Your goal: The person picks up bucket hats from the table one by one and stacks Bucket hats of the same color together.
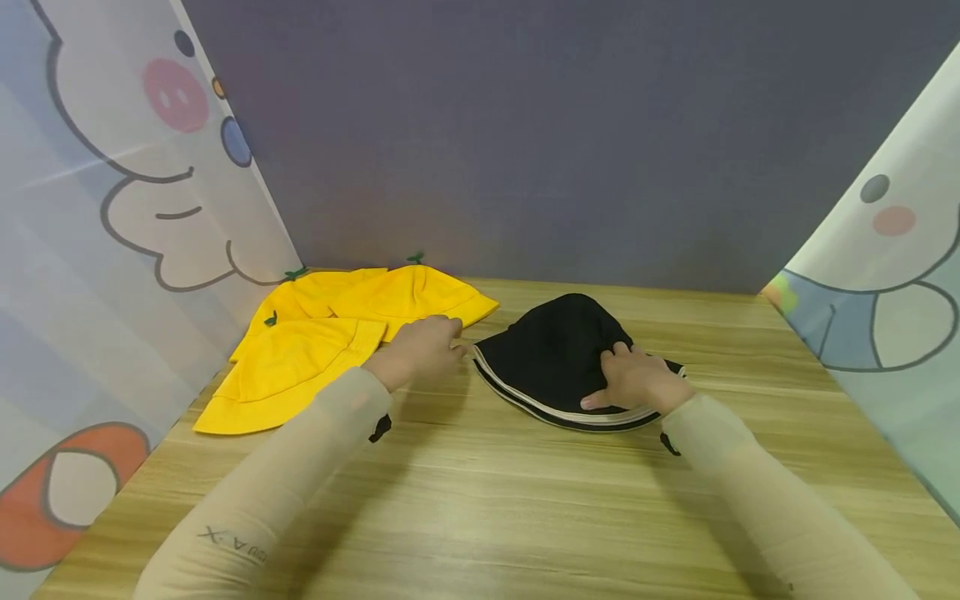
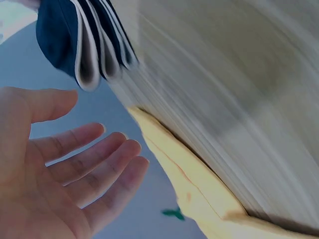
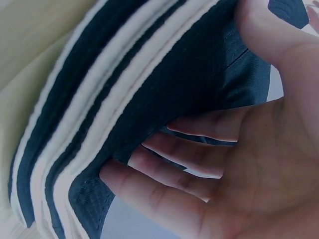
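Surface: A pale wood-grain surface (image 1: 480, 508) is stretching across the foreground, and a plain dark-grey back panel (image 1: 525, 150) is rising behind it.
Side walls: Panels printed with pastel cartoon animals (image 1: 75, 250) are flanking the surface on both sides.
Yellow hats: Three bright-yellow cloth bucket hats (image 1: 292, 367) are lying towards the left rear, overlapping one another, each carrying a small green fabric sprout (image 1: 271, 318) on its crown.
Black stack: A nested stack of black cloth bucket hats (image 1: 555, 350) is sitting crown-up, to the right of the yellow ones — its layered brims are showing white edging.
Right hand: The right hand (image 1: 633, 379) is resting on the stack's right side; its fingers are lying loosely extended against the dark cloth, with the thumb pointing along the front brim.
Left hand: The left hand (image 1: 420, 350) is hovering near the stack's left brim, beside the yellow hats — its fingers are reaching out relaxed and released, the thumb standing apart from them.
Sleeves: Long cream sleeves (image 1: 765, 483) are covering both forearms, the left one bearing dark lettering.
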`<state>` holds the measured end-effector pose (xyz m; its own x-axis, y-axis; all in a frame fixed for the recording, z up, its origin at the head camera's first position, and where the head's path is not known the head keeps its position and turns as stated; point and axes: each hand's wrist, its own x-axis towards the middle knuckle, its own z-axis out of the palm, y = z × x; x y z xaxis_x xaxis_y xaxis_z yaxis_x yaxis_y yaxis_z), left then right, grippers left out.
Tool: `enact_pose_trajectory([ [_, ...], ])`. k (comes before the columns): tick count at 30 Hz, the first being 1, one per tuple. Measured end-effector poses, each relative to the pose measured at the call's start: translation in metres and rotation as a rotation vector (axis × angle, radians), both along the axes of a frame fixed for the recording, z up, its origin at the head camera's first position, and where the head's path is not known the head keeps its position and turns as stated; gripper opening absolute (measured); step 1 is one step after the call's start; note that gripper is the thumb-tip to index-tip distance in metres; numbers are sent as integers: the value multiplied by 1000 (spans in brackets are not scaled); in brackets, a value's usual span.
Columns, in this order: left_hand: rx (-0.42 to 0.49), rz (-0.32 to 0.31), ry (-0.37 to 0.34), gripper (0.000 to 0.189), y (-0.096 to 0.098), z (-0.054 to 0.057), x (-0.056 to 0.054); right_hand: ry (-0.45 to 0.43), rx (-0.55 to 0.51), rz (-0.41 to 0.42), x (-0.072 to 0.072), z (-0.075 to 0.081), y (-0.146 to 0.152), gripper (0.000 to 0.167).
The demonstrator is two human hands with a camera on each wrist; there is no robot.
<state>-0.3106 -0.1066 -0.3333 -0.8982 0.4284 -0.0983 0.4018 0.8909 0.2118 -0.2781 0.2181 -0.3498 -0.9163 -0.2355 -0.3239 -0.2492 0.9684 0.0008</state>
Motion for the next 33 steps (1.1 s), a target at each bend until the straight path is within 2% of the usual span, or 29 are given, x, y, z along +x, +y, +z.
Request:
enact_pose_trajectory([
  [5,20,66,-37,40,-24,2,-15,-11,-13,-24,-5,1,13,100],
  [9,18,132,-56,42,-46,1,-22,-21,-15,-46,-8,2,24,102],
  [18,-19,196,-27,38,-93,-5,-23,-24,-9,-77,-13,4,43,105],
  [22,-27,228,-15,36,-115,-3,-23,-22,-9,-90,-16,6,52,106],
  [26,-23,282,-28,38,-138,1,-22,-29,-12,-113,-19,7,61,109],
  [33,-69,373,-104,58,-172,10,-19,-34,-26,-159,-21,9,78,114],
])
